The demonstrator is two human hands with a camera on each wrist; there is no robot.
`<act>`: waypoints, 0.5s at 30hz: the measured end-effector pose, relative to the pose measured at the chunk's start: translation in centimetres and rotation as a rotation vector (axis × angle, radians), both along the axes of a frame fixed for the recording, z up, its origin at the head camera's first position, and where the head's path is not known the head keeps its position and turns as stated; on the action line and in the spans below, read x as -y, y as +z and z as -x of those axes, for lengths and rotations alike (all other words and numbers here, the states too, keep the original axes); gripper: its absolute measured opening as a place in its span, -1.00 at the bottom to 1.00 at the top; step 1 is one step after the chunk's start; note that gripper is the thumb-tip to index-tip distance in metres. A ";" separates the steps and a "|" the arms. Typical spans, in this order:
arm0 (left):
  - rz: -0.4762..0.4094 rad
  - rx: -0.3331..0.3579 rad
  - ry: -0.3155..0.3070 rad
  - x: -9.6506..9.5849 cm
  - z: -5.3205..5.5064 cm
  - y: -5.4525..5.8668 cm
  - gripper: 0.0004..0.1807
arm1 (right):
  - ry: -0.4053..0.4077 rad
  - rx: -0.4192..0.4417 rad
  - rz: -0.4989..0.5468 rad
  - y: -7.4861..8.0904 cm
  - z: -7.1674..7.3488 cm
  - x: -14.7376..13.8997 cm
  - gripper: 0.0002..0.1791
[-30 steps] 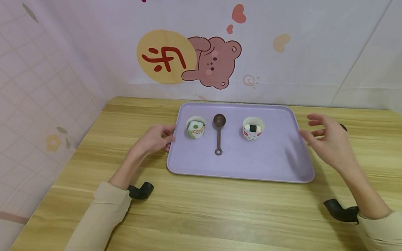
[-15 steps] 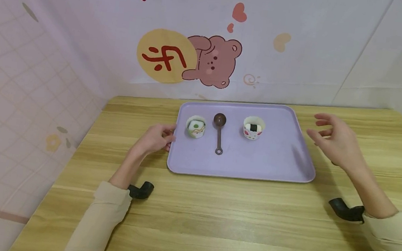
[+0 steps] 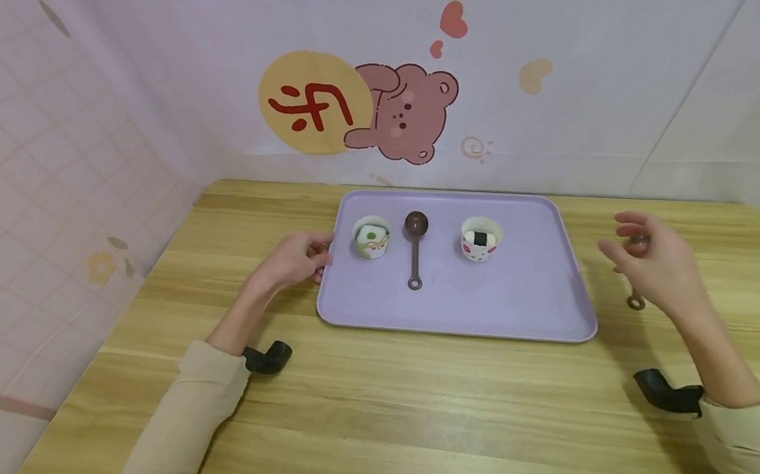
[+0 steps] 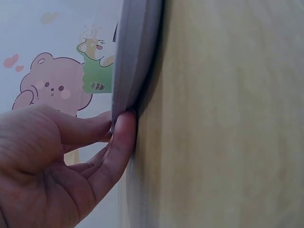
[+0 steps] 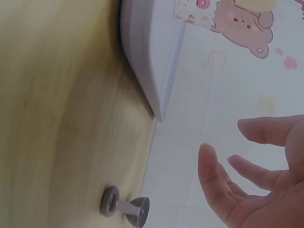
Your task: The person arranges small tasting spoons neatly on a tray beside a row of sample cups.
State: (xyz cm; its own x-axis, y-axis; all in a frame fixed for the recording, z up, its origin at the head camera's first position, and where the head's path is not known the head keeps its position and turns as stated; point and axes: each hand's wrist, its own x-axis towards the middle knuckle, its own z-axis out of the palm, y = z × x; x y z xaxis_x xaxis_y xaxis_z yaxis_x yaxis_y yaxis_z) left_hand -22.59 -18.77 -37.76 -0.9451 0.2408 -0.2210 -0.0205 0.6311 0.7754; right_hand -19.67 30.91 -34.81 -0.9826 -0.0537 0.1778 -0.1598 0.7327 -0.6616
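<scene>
My left hand pinches the left rim of a lilac tray. In the left wrist view, the thumb lies over the tray's edge and a fingertip is under it. On the tray are a green-patterned paper cup holding a white piece with a green dot, a brown measuring spoon, and a pink-patterned paper cup holding a small rice ball with a dark band. My right hand hovers right of the tray, fingers loosely bent, holding nothing. Below it a second measuring spoon lies on the table, partly hidden.
A wood-grain table carries everything. A white wall sheet with a printed bear rises behind the tray, and a pale checked sheet borders the left side. Black wrist mounts stick out by both cuffs.
My right hand has moved right, away from the tray's right rim, to above the second measuring spoon, which shows more now. The left hand has kept its grip on the tray.
</scene>
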 end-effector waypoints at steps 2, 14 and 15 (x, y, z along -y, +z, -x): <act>-0.003 0.002 0.000 0.0 0.0 0.0 -0.42 | -0.009 0.017 0.001 0.0 0.0 -0.4 -0.36; -0.008 0.003 0.007 0.0 0.0 -0.2 -0.42 | -0.084 0.060 -0.034 0.0 -0.2 -2.0 -0.36; -0.008 0.004 0.009 0.0 0.0 -0.2 -0.42 | -0.088 0.064 -0.037 0.0 -0.2 -2.1 -0.36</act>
State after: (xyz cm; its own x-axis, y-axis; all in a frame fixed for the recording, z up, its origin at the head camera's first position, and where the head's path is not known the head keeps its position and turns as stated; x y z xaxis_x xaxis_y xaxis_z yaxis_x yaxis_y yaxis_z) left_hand -22.63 -18.79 -37.97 -0.9464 0.2337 -0.2230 -0.0297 0.6246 0.7804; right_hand -19.48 32.97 -34.85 -0.9931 0.0275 0.1144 -0.0526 0.7661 -0.6406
